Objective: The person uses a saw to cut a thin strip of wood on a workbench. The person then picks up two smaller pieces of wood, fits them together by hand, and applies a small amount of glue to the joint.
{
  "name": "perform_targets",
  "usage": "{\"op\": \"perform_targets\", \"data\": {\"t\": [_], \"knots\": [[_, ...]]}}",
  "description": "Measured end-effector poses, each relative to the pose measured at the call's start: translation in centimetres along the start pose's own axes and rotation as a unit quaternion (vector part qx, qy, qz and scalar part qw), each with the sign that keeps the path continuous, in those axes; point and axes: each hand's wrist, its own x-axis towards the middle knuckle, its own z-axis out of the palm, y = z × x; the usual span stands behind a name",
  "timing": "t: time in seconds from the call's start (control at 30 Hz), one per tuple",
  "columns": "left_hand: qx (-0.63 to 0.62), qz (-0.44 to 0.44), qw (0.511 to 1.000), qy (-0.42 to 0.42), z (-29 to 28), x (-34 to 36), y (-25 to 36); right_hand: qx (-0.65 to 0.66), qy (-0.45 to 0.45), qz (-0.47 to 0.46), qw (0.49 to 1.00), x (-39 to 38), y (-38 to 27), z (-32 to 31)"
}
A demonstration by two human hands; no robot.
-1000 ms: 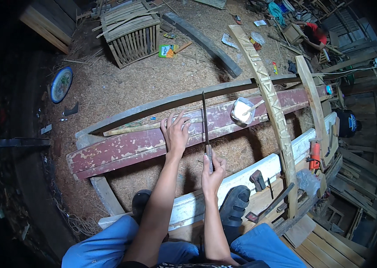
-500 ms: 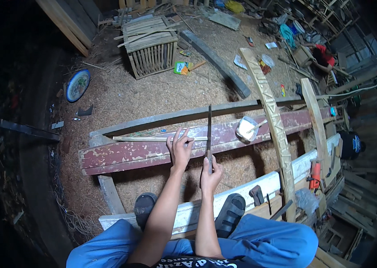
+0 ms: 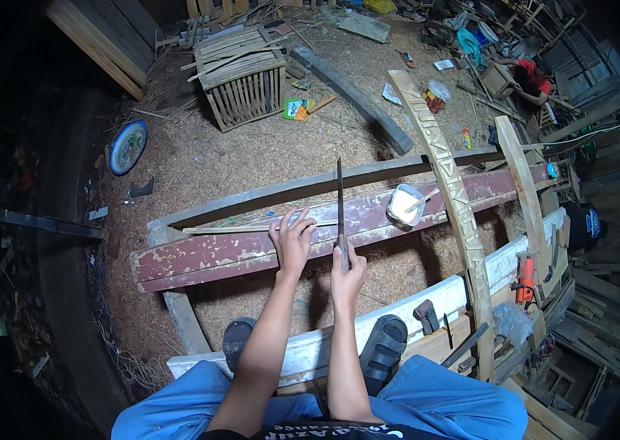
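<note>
Your jeans (image 3: 442, 396) and sandals (image 3: 383, 345) are nearest, one foot by the white plank (image 3: 427, 308). A dark block (image 3: 425, 317) lies right of that foot, with a red power tool (image 3: 525, 279) farther right. Your right hand (image 3: 348, 273) grasps the handle of a blade (image 3: 340, 194) that points away from you. Your left hand (image 3: 293, 242) is spread over the strip (image 3: 236, 229), fingers bent; whether they pinch it, you cannot tell. The strip lies along the maroon beam (image 3: 185, 257), its right end at the blade; contact there is unclear. Farther right on that beam stands a tub (image 3: 402, 209) of white stuff, beside the carved beam (image 3: 442, 158). Beyond lie a grey beam (image 3: 288, 189), a basin (image 3: 129, 147) and a slatted crate (image 3: 244, 88).
</note>
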Motion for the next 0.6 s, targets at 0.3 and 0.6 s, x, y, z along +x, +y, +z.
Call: {"op": "perform_targets", "data": {"t": [0.3,0.6], "knots": [[0.016,0.000,1.000,-0.007,-0.4,0.8,0.3,-0.016,-0.040,0.015,0.999,-0.6,0.4,0.3],[0.032,0.012,0.999,-0.025,-0.2,1.7,-0.4,-0.022,-0.004,-0.007,1.000,-1.1,1.1,1.2]]}}
